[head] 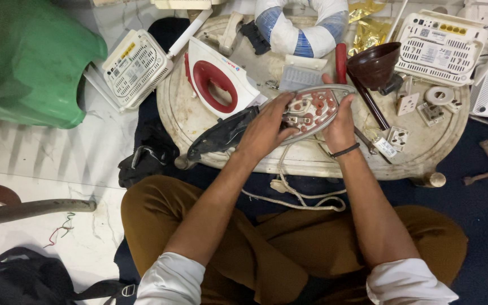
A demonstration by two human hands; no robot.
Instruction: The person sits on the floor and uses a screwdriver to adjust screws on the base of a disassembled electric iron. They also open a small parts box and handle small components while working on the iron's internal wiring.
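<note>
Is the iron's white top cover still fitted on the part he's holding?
No: the white cover lies apart on the table, left of the opened iron base in both hands.

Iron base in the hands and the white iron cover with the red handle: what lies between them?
Only bare table, head view.

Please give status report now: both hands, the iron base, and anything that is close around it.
Left hand and right hand both grip opened iron base. Base held over low table. Iron's white-red cover and brown funnel crowd alongside.
</note>
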